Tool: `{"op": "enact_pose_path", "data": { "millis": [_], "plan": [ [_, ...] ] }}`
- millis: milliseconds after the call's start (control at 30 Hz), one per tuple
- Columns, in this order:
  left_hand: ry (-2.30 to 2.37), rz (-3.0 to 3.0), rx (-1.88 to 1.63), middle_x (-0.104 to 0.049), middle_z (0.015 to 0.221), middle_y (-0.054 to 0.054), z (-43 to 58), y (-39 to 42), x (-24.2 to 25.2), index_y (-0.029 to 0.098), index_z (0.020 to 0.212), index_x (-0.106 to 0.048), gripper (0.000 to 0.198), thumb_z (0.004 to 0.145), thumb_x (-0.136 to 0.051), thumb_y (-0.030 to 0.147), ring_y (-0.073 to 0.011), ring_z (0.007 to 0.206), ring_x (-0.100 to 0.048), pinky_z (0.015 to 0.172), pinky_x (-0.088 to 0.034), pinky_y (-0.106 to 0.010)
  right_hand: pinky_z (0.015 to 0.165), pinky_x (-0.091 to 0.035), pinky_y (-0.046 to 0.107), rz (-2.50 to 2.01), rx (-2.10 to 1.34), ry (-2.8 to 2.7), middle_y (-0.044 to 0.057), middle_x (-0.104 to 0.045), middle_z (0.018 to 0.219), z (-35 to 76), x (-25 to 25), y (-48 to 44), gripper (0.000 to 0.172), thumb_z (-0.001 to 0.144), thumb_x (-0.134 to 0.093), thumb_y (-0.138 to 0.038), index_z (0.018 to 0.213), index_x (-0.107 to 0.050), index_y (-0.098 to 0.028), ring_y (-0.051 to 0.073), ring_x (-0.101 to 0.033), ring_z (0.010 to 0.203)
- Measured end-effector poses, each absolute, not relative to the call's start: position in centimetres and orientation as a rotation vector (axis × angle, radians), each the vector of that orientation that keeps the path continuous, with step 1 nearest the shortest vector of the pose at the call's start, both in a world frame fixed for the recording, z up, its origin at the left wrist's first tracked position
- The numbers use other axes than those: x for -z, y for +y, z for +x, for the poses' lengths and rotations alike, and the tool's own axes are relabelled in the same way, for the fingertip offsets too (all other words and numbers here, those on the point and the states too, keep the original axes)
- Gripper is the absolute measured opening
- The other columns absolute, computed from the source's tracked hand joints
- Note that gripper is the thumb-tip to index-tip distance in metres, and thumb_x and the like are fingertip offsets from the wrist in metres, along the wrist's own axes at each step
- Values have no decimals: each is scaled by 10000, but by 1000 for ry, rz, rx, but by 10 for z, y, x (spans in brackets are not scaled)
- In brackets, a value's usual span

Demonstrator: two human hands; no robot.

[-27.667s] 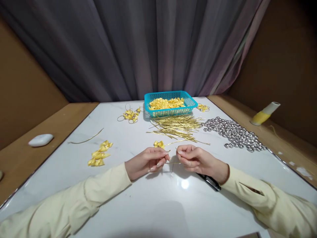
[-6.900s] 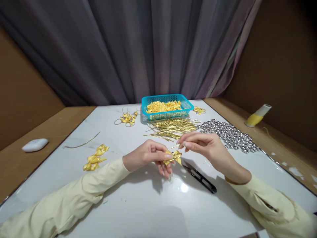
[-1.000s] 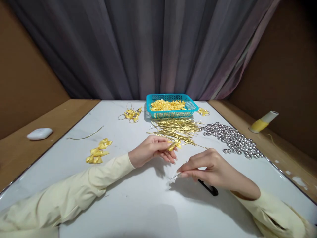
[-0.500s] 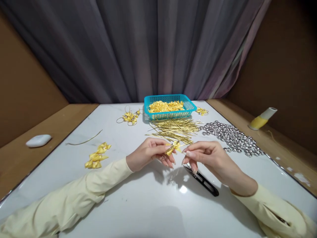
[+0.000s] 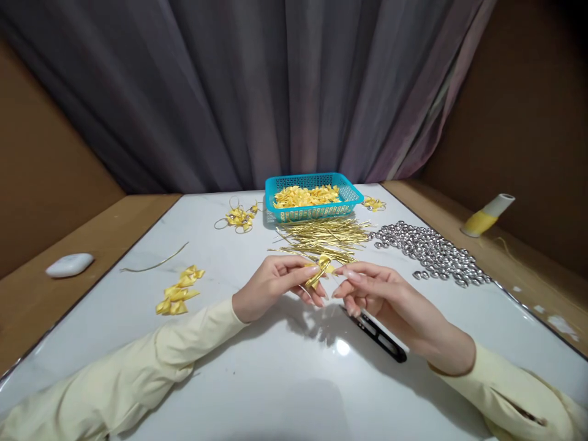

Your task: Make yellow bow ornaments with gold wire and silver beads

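My left hand point(image 5: 285, 283) pinches a yellow satin ribbon bow point(image 5: 326, 264) between thumb and fingers, with a shiny gold strip across it. Close on its right, my right hand point(image 5: 383, 293) has thumb and forefinger pressed together at the bow's edge. What that pinch holds, perhaps a thread, is too fine to make out. Below the right fingers lies a pair of black thread snips point(image 5: 379, 335), its tip partly hidden. Just beyond the hands is a pile of gold twist ties point(image 5: 324, 236).
A blue basket point(image 5: 315, 214) of yellow bows stands at the back. Silver beads point(image 5: 429, 250) spread to the right, near a yellow thread spool point(image 5: 487, 215). Leftward are loose bows point(image 5: 179, 293), a single tie point(image 5: 156, 264), finished-looking bows with loops point(image 5: 239, 217) and a white case point(image 5: 70, 265).
The bow has turned in my left fingers, so the gold strip shows more. My right thumb and forefinger have moved slightly left and up, closer to the bow.
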State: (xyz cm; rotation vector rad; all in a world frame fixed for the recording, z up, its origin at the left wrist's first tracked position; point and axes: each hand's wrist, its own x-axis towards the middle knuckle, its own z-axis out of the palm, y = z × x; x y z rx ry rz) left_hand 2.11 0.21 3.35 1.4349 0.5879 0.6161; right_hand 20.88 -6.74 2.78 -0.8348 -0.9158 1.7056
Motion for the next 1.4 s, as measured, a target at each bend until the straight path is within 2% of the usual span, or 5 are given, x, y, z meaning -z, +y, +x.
{"op": "enact_pose_path", "data": {
  "millis": [167,367,600,833,1400],
  "plan": [
    [602,1471,-641,-669,722,-61,20,4,-33,104,779,-638,198,823,-555,278,-140,583,-639,533,-502,-224,657,-457,254,-935,-1499,-946,41,-698,771,212,-32,-67,273,765,-633,-275,1015,-561,-190,114,-589,626],
    [603,1532,-669,-650,709,-41,21,2,-37,111,797,-656,177,830,-544,245,-130,584,-628,533,-516,-220,633,-458,230,-870,-1641,-965,55,-691,765,209,-28,-68,131,773,-626,-274,829,-631,-156,105,-586,624],
    [627,1586,-696,-638,693,-22,23,-3,-37,120,783,-661,146,821,-550,207,-104,540,-609,522,-521,-202,626,-451,210,-806,-1794,-933,29,-676,740,209,-26,-67,133,779,-623,-246,870,-668,-160,83,-575,600],
    [635,1623,-769,-634,710,-34,22,-5,-34,108,789,-653,155,826,-543,211,-118,572,-623,517,-544,-214,630,-407,215,-904,-1628,-1008,22,-652,704,210,-26,-64,133,797,-606,-273,743,-631,-154,93,-555,631],
    [616,1614,-766,-636,644,-12,22,-8,-33,114,790,-641,144,836,-532,197,-106,523,-622,479,-530,-195,694,-385,275,-935,-1580,-1080,28,-641,666,212,-22,-61,116,763,-630,-257,757,-682,-153,131,-546,666]
  ]
}}
